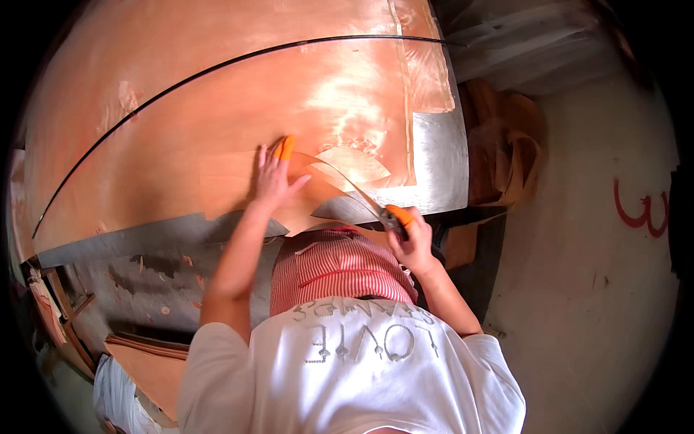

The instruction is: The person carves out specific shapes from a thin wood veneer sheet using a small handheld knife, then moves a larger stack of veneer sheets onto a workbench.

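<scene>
Left hand (272,179): palm down on the orange-tan sheet (166,155), fingers spread wide, gripping nothing that I can see; orange covers (284,148) on some fingers. Right hand (413,244): fingers closed around a small dark tool (391,223) by the near edge. I cannot tell its exact kind or whether a blade touches. The sheet lies across the metal tabletop (442,148), bare metal showing near the tool. A narrow strip (354,189) of sheet material curves up toward the right hand.

I judge the step to be trimming. To do it well, I would press evenly with the left palm, keep those fingers out of the tool's line, and draw slowly along one smooth curve. Risk, I think: a slack strip could wrinkle and pull the line astray.
</scene>
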A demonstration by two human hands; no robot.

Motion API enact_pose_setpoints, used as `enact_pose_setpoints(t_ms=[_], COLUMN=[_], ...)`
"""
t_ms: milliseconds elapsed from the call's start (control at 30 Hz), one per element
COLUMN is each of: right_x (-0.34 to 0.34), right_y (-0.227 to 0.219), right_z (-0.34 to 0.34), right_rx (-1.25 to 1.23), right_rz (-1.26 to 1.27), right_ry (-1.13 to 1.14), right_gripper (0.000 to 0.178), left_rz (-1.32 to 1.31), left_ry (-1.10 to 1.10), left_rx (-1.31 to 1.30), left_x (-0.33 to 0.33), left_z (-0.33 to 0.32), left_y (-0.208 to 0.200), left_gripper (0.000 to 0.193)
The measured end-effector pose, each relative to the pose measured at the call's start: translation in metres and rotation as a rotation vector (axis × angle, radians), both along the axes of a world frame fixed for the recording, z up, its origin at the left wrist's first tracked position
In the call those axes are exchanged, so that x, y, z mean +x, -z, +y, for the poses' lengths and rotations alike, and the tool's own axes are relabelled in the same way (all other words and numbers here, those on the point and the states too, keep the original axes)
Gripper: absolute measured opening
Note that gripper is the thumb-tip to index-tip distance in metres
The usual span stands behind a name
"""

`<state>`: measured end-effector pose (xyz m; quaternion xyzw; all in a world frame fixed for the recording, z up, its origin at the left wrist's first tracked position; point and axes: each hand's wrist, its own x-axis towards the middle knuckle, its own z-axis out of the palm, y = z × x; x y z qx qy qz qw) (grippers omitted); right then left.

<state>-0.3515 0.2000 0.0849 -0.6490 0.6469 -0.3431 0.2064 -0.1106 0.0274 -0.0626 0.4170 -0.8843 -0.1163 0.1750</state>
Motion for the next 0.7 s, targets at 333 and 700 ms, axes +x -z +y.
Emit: enact_pose_setpoints(t_ms=[333,700], right_x=[0.035,0.12], right_y=[-0.012,-0.002], right_z=[0.043,0.063], right_rx=[-0.149,-0.229], right_rz=[-0.036,-0.481], right_ry=[0.46,0.303], right_gripper=[0.027,0.014], left_rz=[0.047,0.006], left_ry=[0.238,-0.105], left_rx=[0.423,0.301], left_x=[0.145,0.281], left_z=[-0.006,0.148], left_y=[-0.064,-0.121], left_gripper=[0.017,0.014])
